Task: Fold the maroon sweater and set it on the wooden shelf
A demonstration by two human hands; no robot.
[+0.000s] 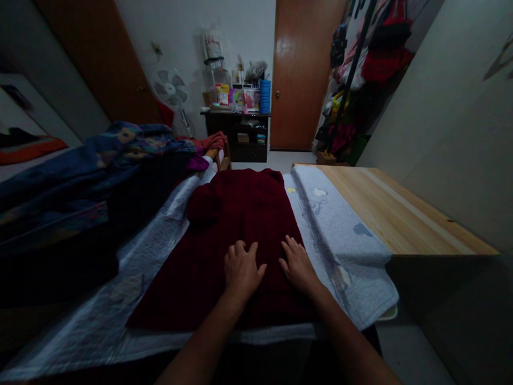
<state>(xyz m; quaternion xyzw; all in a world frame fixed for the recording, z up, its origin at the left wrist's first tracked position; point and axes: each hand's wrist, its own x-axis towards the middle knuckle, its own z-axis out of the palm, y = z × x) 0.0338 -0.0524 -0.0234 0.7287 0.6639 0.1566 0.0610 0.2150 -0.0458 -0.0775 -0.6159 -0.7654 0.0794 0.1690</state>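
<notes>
- In the head view, the maroon garment (pixel 248 214) is being held up by the pale quilt (pixel 320 214), between dark clothes (pixel 132 187) and a wooden board (pixel 385 208).
- Its near half is being touched by the left hand (pixel 241 269), open, fingers loosely bent.
- Just beside, it is being touched by the right hand (pixel 298 264), open, fingers extended.

Left grip (pixel 242 270) and right grip (pixel 298 266) on a dark red garment (pixel 248 214)
The left grip's fingers bend; the right grip lies flatter. Pale bedding (pixel 352 219) shows beneath the garment, piled clothes (pixel 100 176) left of both grips, bare wood (pixel 385 203) farther right.
</notes>
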